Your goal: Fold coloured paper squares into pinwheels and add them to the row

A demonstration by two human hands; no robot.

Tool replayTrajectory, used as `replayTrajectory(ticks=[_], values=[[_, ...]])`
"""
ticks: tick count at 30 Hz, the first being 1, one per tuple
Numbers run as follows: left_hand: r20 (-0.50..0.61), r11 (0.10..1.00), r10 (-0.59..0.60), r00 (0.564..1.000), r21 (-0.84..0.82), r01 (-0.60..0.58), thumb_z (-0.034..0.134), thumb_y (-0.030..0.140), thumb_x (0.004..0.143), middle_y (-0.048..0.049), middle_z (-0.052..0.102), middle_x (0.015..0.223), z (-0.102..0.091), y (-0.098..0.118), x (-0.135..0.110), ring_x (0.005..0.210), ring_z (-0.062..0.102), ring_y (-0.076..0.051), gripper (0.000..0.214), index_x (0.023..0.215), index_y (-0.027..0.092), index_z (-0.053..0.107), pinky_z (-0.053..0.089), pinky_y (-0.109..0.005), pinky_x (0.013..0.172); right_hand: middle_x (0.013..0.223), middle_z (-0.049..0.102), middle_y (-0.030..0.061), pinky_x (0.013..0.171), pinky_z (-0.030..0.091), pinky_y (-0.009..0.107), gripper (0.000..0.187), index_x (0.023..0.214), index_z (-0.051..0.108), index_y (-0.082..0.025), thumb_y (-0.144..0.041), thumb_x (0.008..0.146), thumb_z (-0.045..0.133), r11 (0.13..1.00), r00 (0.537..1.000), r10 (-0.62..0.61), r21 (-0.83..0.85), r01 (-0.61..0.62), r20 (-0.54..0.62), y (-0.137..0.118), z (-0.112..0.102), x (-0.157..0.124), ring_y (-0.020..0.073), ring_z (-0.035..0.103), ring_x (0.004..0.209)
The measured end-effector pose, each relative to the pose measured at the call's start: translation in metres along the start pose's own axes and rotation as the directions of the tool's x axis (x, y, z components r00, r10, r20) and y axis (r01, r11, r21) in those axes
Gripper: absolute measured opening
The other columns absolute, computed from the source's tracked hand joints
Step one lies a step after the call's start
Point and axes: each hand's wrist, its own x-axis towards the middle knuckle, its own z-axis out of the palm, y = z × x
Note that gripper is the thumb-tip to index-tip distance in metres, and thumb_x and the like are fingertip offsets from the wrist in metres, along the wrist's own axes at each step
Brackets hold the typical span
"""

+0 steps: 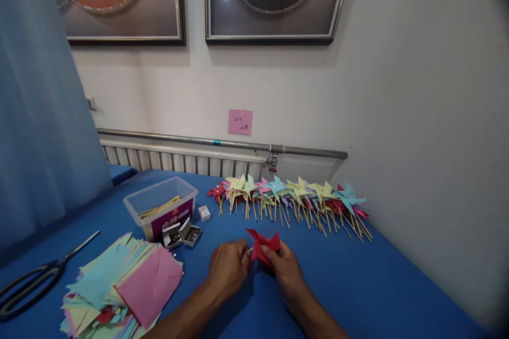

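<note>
Left hand [228,270] at 9 o'clock, right hand [287,269] at 3 o'clock, both pinching red folded-paper pinwheel [263,245]. Advice: vane tips centred, grip light, no creasing.

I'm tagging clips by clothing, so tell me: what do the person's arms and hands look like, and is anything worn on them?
Both the left hand and the right hand are bare: no gloves, and no rings or watch show. The forearms are bare too; no sleeve reaches into view, and no markings are visible.
</note>
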Motion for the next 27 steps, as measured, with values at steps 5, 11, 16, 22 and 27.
replayTrajectory(ticks=[5, 11, 16, 22, 27], values=[[0.052, 1.0, 0.02, 0.998, 0.017, -0.021, 0.042, 0.025, 0.094, -0.0019, 0.069, 0.074, -0.0036, 0.003, -0.0027, 0.069, 0.06, -0.013, 0.025, 0.082, 0.021, 0.065, 0.027, -0.026, 0.061, 0.081, 0.074, 0.003, 0.067, 0.051, 0.03, 0.042, 0.093, 0.07, -0.019, -0.042, 0.062, 0.085, 1.0, 1.0, -0.014, -0.011, 0.014, -0.001, 0.0, -0.0006, 0.0006, 0.0188, 0.064, 0.069], [0.033, 1.0, -0.003, 0.999, 0.019, 0.002, 0.044, 0.025, 0.093, -0.0025, 0.069, 0.076, -0.0051, 0.0071, -0.0054, 0.071, 0.06, -0.015, 0.021, 0.087, 0.021, 0.064, 0.028, -0.027, 0.063, 0.081, 0.074, 0.003, 0.072, 0.051, 0.03, 0.044, 0.09, 0.07, -0.019, -0.043, 0.058, 0.088, 0.999, 0.999, -0.028, -0.016, 0.028, 0.018, -0.0024, 0.001, -0.0002, 0.0198, 0.066, 0.073], [0.023, 1.0, -0.003, 1.0, -0.03, 0.003, 0.046, 0.023, 0.091, -0.0017, 0.067, 0.072, -0.0022, 0.0059, -0.0042, 0.069, 0.058, -0.014, 0.02, 0.082, 0.02, 0.063, 0.028, -0.027, 0.063, 0.083, 0.075, 0.0037, 0.072, 0.05, 0.03, 0.045, 0.092, 0.072, -0.019, -0.044, 0.059, 0.088, 0.998, 0.998, -0.052, -0.024, 0.052, 0.032, -0.0032, 0.0019, -0.001, 0.0197, 0.065, 0.072], [0.027, 0.993, -0.007, 1.0, -0.119, 0.01, 0.046, 0.022, 0.089, 0.0008, 0.063, 0.068, 0.0002, 0.0026, -0.0014, 0.064, 0.053, -0.012, 0.02, 0.075, 0.019, 0.059, 0.027, -0.025, 0.06, 0.073, 0.072, 0.0014, 0.066, 0.047, 0.028, 0.041, 0.086, 0.071, -0.017, -0.044, 0.059, 0.087, 0.998, 0.998, -0.052, -0.043, 0.053, 0.023, -0.0024, 0.0017, 0.0005, 0.0169, 0.061, 0.065], [0.029, 0.989, -0.029, 0.999, -0.146, 0.033, 0.046, 0.024, 0.089, 0.0012, 0.061, 0.066, -0.0014, 0.0051, -0.002, 0.065, 0.052, -0.012, 0.021, 0.072, 0.019, 0.057, 0.028, -0.025, 0.061, 0.075, 0.073, 0.0019, 0.064, 0.046, 0.027, 0.041, 0.088, 0.071, -0.016, -0.042, 0.06, 0.086, 0.999, 0.999, -0.031, -0.034, 0.033, 0.032, -0.0035, 0.0014, -0.002, 0.015, 0.06, 0.063]])
